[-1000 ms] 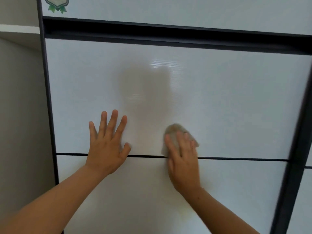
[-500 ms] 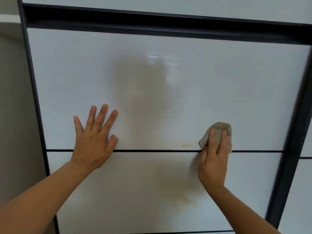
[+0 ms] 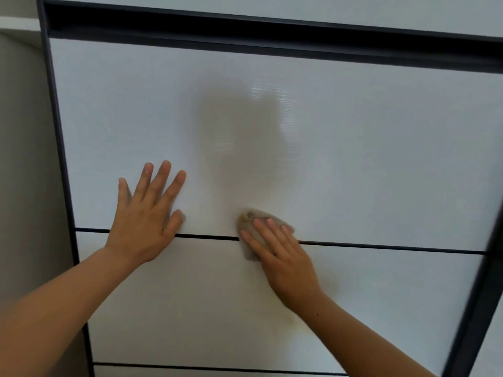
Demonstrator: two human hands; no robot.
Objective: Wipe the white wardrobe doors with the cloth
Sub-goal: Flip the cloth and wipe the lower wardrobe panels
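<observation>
The white wardrobe door [image 3: 367,148] fills the view, split into panels by thin dark lines and framed in black. My right hand [image 3: 283,257] lies flat with straight fingers on a small beige cloth [image 3: 246,220], pressing it against the door over the dark seam between two panels. Most of the cloth is hidden under my fingers. My left hand [image 3: 147,216] is spread flat on the door to the left of the cloth, palm across the same seam, holding nothing.
A wide black band [image 3: 272,31] crosses the door above the panel. The dark frame edge [image 3: 58,137] runs down the left, with a grey wall [image 3: 24,159] beside it. Another dark frame post [image 3: 479,295] stands at the right. A faint yellowish smear [image 3: 296,322] marks the lower panel.
My right hand slid the cloth right along the seam, then back left to near the middle. My left hand stayed pressed flat on the door.
</observation>
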